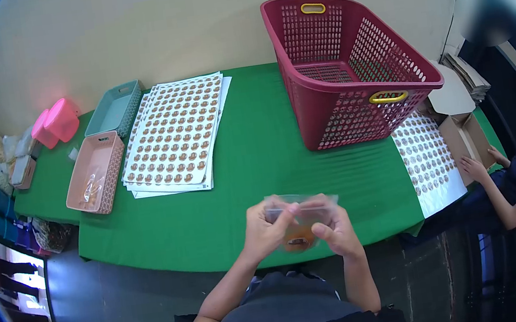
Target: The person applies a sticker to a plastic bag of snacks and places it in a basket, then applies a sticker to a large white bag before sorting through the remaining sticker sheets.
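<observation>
Left hand (268, 226) and right hand (335, 230) pinch a clear packet (300, 219) between them at the near table (271, 159) edge, its long axis left to right. Sticker sheets (175, 136) lie beyond-left, nearer the left hand; red basket (349, 64) beyond-right.

bag contents: the left hand (267, 228) and right hand (337, 229) cover much of the clear bag (300, 211); the brownish thing inside is too blurred to tell.
sticker print: the designs on the sticker sheets (176, 132) are too small to read.
second sheet: the sheet (427, 158) at the right is partly hidden behind the red basket (349, 64).
co-worker: the face is blurred and the body is cut off by the right edge.
pink tray: the contents of the tray (95, 172) are too small to tell.
</observation>
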### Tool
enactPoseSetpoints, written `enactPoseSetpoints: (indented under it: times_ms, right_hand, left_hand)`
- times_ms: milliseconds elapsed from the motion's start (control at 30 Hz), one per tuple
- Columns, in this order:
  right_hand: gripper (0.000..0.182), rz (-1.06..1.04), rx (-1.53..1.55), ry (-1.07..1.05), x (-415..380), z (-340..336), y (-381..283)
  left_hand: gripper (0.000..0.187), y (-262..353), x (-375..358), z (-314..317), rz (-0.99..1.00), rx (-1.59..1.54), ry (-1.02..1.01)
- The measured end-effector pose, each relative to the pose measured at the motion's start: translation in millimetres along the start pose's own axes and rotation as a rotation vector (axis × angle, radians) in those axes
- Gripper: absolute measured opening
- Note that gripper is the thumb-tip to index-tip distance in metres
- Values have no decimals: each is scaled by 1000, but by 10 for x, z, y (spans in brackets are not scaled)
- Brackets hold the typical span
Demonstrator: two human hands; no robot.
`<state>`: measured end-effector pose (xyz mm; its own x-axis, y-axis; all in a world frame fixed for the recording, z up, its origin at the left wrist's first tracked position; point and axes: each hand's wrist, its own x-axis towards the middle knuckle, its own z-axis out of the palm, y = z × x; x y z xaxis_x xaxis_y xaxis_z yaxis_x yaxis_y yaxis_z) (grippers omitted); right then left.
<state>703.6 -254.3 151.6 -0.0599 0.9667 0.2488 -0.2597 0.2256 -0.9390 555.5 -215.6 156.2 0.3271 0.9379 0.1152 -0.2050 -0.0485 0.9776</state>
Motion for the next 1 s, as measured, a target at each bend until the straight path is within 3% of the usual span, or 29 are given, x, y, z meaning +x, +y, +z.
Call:
enactPoseSetpoints:
  times_ms: [100, 233, 367, 433, 467, 500, 533, 567, 633, 667, 733, 767, 833, 867, 967, 1000]
  right_hand:
    - [15, -18, -79, -18, -10, -214, -72]
    - [11, -37, 22, -7, -115, -475, -146]
    - [14, -24, -20, 197, -195, -635, -97]
    - [18, -7, -15, 311, -208, -652, -152]
    - [27, -7, -35, 285, -206, -644, -243]
    - [38, -9, -54, 260, -207, -651, -298]
    - [61, -136, -167, -12, -227, -690, -278]
    - [73, -261, -221, -182, -230, -662, -251]
    - [70, -297, -121, -157, -269, -691, -199]
    - [70, -299, -122, -153, -255, -765, -218]
    - [58, -358, -418, 153, -215, -963, -287]
    - [58, -356, -416, 155, -185, -986, -327]
    - [42, -178, -288, 234, -135, -1033, -421]
    - [27, -109, -282, 57, -143, -1150, -411]
    - [14, -140, -360, -27, -90, -1153, -530]
    - [14, -141, -363, -24, -81, -1156, -577]
  left_hand:
    - [15, -116, -10, 247, 160, 7, 4]
    - [16, -189, 14, 513, 342, 174, -1]
    - [19, -373, 26, 758, 210, 105, 146]
    - [62, -405, 84, 911, 552, 276, 527]
    - [62, -354, 65, 934, 551, 276, 520]
    - [82, -187, 24, 944, 506, 365, 177]
    - [103, -100, 9, 966, 451, 445, -165]
    - [112, -148, 4, 1096, 452, 373, -176]
    - [87, -189, 20, 1175, 557, 364, -27]
    - [87, -176, 42, 1158, 558, 363, -32]
    - [47, -140, 71, 1084, 342, 203, -46]
    - [47, -143, 78, 1091, 340, 204, -48]
    - [19, -161, 113, 1112, 239, 196, -130]
    - [12, -167, 170, 1185, 359, 212, -128]
    - [20, -86, 260, 1214, 258, 226, -64]
    - [14, -116, 324, 1175, 329, 292, -90]
